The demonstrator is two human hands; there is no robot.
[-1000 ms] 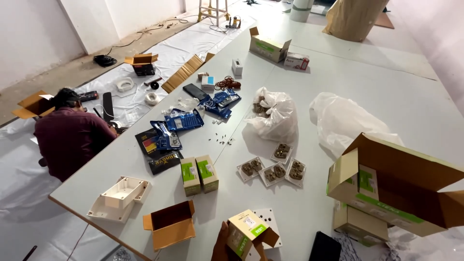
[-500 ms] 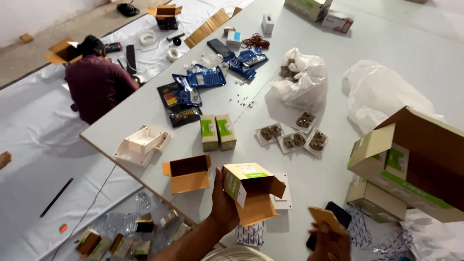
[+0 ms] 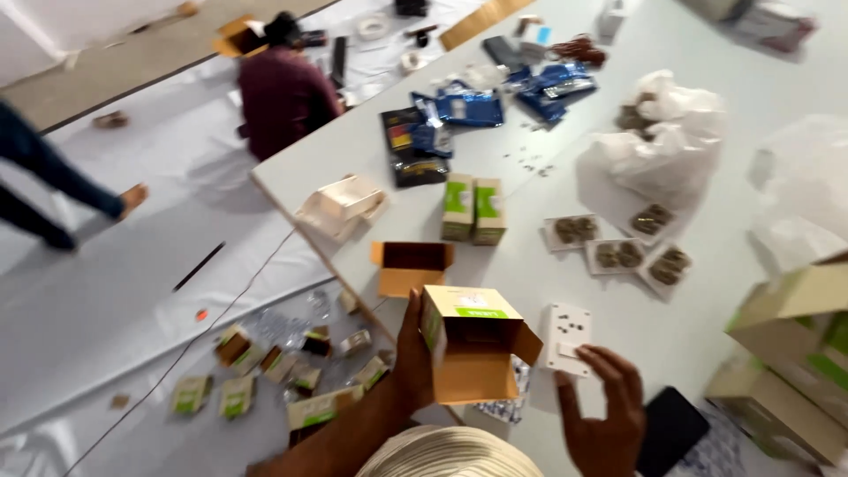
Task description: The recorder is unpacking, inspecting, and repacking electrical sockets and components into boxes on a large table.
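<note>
White sheeting [image 3: 132, 291] is covering the floor on the left, where small boxes [image 3: 265, 371] are lying scattered near the table edge. A seated person [image 3: 284, 93] in a maroon top is working far off at the table's far-left corner, and someone's legs [image 3: 53, 181] are crossing the far left.

On the table [image 3: 530, 283], a white tray [image 3: 343, 205] is sitting near the edge, with an open brown box [image 3: 411, 267] just right of it and two green-and-white boxes [image 3: 474, 208] standing side by side beyond.

Near the viewer, the left hand [image 3: 411, 353] is gripping an open carton [image 3: 473, 344], fingers wrapped around its left wall; the carton is tilting above the near table edge with its flaps spread. Just right of it, the right hand [image 3: 601, 411] is pinching a white socket plate [image 3: 565, 338] by its lower edge, thumb and fingers closed on it, the plate close beside the carton's right flap.

Further right, three small trays [image 3: 618, 252] of brown parts are lying in a row, with a crumpled plastic bag [image 3: 658, 146] beyond them and blue packets [image 3: 468, 110] far off. A phone [image 3: 671, 431] is lying near the right hand, and large cartons [image 3: 795, 353] are standing at the right edge.
</note>
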